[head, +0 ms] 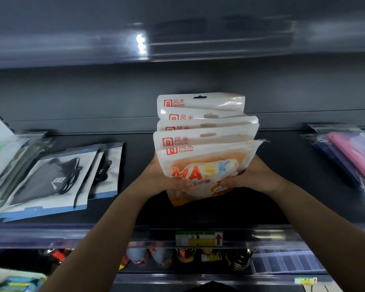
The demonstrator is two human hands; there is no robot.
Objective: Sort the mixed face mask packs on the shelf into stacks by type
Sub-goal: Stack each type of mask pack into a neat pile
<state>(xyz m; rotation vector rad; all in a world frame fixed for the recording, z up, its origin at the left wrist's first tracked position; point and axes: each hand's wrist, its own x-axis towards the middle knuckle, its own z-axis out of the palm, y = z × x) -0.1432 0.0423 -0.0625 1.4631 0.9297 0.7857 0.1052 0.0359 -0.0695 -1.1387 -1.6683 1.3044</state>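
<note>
Both hands hold a fanned bundle of white and orange FENGMI mask packs (204, 144) above the middle of the dark shelf (272, 197). The left hand (169, 178) grips the bundle's lower left edge, fingers curled round the front of the nearest pack beside the coloured word MASK. The right hand (249, 175) clasps the lower right edge, its fingers wrapped onto the front pack as well. At least five packs show, each higher one offset behind the next so the red logos step upward, and the bundle stands nearly upright, tilted slightly toward the shelf's back panel.

On the left of the shelf lies a stack of black mask packs (51, 180) with blue bottom strips, flat and overlapping. Further left, at the frame edge, sit blurred clear packs (6, 161) with a hint of green. On the right lies a stack of pink and purple mask packs (350, 157). A green and yellow price label (198, 238) with a red arrow sits on the shelf's front rail.
</note>
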